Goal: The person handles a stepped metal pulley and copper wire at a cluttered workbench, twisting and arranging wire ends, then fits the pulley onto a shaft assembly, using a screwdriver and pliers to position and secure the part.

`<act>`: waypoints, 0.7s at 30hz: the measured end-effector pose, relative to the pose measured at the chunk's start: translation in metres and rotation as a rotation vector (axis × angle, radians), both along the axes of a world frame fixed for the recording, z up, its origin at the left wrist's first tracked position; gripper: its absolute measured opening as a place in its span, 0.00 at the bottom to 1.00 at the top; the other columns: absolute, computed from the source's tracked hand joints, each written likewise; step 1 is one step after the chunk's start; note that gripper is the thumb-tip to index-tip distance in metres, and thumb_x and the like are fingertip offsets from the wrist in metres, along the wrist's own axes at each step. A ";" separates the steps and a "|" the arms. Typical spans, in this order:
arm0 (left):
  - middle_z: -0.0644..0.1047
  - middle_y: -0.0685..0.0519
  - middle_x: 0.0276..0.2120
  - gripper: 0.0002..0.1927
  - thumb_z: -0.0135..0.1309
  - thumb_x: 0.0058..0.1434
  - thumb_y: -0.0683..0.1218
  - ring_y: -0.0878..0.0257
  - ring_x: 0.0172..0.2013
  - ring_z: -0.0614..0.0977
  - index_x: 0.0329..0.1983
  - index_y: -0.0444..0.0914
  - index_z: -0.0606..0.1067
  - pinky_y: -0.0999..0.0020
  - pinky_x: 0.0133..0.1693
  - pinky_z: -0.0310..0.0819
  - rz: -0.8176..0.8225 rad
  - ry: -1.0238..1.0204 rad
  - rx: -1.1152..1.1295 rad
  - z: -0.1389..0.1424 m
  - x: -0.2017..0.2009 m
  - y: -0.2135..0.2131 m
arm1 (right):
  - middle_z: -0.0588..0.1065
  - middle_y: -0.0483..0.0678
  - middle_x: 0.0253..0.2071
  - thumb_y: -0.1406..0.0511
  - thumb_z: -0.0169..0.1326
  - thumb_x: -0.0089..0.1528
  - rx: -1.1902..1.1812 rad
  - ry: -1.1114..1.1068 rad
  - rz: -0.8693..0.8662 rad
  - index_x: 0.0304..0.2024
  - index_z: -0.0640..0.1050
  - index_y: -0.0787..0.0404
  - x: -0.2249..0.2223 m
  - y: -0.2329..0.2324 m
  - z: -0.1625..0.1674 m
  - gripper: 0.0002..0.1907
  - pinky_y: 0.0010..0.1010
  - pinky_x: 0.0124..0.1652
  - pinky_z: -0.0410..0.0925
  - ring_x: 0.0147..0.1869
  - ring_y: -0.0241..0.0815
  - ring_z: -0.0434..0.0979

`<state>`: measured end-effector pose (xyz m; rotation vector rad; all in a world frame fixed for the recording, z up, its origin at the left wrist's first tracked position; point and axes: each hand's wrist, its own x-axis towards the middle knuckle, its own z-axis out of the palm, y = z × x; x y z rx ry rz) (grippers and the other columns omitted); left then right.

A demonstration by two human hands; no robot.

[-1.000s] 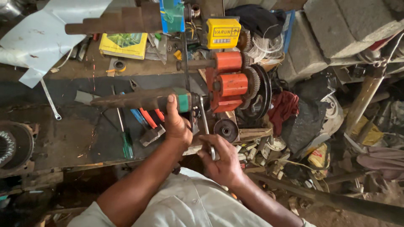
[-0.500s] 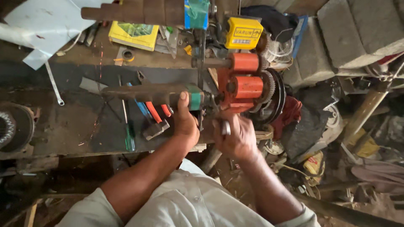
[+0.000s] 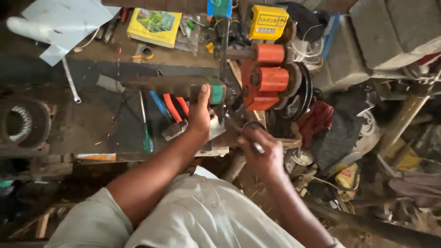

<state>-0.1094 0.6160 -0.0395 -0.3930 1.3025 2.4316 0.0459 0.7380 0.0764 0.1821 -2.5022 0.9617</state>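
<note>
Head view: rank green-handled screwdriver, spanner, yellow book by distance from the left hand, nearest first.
From the left hand:
1. Green-handled screwdriver, on the bench just to its left.
2. Yellow book, at the back of the bench, upper left.
3. Spanner, far left on the bench.

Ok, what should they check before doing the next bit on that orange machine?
1. Left hand on the dark bar by its green end: ok.
2. Right hand gripping the thin metal handle: ok.
3. Both hands apart from the toothed wheels on the orange machine: ok.
4. Pliers and screwdriver lying off the bar: ok.
5. Bar fixed firmly in the machine: cannot tell.
</note>
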 end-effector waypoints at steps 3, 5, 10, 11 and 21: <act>0.79 0.57 0.37 0.27 0.55 0.65 0.65 0.69 0.33 0.77 0.48 0.38 0.80 0.72 0.31 0.69 -0.051 0.197 -0.065 -0.012 0.000 -0.016 | 0.79 0.49 0.38 0.66 0.63 0.62 0.125 -0.034 0.003 0.45 0.80 0.58 -0.003 0.025 -0.026 0.09 0.38 0.37 0.74 0.39 0.51 0.83; 0.73 0.55 0.31 0.30 0.58 0.74 0.64 0.68 0.30 0.72 0.40 0.30 0.75 0.69 0.34 0.67 -0.119 0.348 -0.152 -0.014 0.013 -0.024 | 0.79 0.48 0.36 0.63 0.65 0.59 0.284 -0.099 -0.012 0.44 0.81 0.56 -0.014 0.036 -0.052 0.11 0.41 0.35 0.72 0.37 0.52 0.81; 0.77 0.57 0.34 0.34 0.63 0.60 0.61 0.68 0.34 0.78 0.55 0.33 0.67 0.68 0.37 0.74 -0.105 0.624 -0.544 0.022 0.049 -0.037 | 0.78 0.50 0.44 0.60 0.65 0.49 0.571 -0.182 0.162 0.49 0.81 0.50 -0.047 0.065 -0.117 0.24 0.45 0.45 0.72 0.49 0.55 0.78; 0.76 0.58 0.28 0.36 0.64 0.56 0.61 0.69 0.28 0.77 0.54 0.33 0.64 0.68 0.31 0.74 -0.175 0.559 -0.556 0.034 0.052 -0.037 | 0.78 0.51 0.47 0.61 0.64 0.47 0.603 -0.173 0.180 0.51 0.80 0.50 -0.051 0.071 -0.126 0.27 0.45 0.47 0.72 0.51 0.55 0.77; 0.72 0.54 0.26 0.22 0.60 0.64 0.56 0.69 0.27 0.73 0.45 0.34 0.68 0.70 0.30 0.71 -0.184 0.623 -0.533 0.097 0.058 -0.058 | 0.75 0.48 0.54 0.61 0.60 0.53 0.868 -0.495 0.125 0.60 0.74 0.46 -0.053 0.084 -0.149 0.30 0.45 0.55 0.68 0.58 0.51 0.73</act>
